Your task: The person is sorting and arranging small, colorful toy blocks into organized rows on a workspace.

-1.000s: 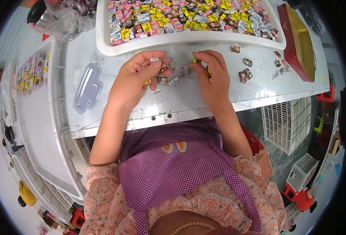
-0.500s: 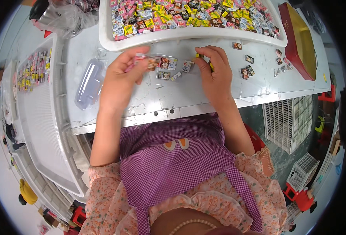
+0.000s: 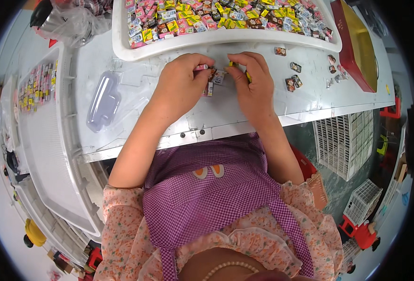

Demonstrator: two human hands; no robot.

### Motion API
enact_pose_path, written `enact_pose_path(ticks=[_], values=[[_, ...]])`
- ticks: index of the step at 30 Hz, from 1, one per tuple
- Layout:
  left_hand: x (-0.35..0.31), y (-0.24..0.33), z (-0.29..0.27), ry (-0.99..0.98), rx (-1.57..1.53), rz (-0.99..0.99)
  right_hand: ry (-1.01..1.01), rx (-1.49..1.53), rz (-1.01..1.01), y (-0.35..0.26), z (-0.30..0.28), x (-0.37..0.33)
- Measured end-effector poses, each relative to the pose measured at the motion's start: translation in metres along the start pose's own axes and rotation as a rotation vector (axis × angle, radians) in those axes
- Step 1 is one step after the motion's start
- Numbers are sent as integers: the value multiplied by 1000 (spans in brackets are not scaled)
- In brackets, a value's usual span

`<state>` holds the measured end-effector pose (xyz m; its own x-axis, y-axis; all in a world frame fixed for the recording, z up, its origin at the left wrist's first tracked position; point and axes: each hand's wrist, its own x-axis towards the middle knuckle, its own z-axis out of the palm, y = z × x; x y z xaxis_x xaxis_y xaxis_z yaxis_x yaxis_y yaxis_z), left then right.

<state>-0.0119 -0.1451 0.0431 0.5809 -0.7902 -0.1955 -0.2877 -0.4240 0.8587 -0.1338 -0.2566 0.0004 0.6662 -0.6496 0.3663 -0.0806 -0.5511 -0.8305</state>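
Observation:
My left hand [image 3: 179, 86] is closed, with a small pink box [image 3: 201, 68] pinched between thumb and forefinger. It hovers over the left part of a group of small printed boxes [image 3: 218, 77] and hides some of them. Just right of that group, my right hand [image 3: 255, 89] is curled around small yellow boxes [image 3: 248, 77]; the end of one shows at its fingertips. To the left, a clear plastic shell [image 3: 103, 100] with a rounded, stepped outline lies on the table.
A white tray [image 3: 225, 36] heaped with colourful little boxes stands at the back. On the right are loose dark boxes [image 3: 290, 84] and a red and gold box [image 3: 357, 51]. At left, a white mesh tray [image 3: 40, 136] holds packed rows [image 3: 37, 89].
My left hand has moved right with the pink box, from the left side of the group to over it. My right hand has shifted only slightly and keeps its yellow boxes.

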Motion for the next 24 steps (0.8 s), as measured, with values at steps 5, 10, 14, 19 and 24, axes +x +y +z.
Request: enact_pose_path(ticks=[5,10,14,19,24], values=[[2,-10,4,100,209,237,-4,-7,5,-1,0,0],[-1,-10,4,82,257,277,-17,-28,-2,0,0,0],[0,-12,6,92,297,274,-31,-40,-7,0,1,0],[-2,-16,-5,77,44,157,-29,-23,-24,-1,1,0],[-21,-14,-29,-33,-223,13,-27,-32,15,0,1,0]])
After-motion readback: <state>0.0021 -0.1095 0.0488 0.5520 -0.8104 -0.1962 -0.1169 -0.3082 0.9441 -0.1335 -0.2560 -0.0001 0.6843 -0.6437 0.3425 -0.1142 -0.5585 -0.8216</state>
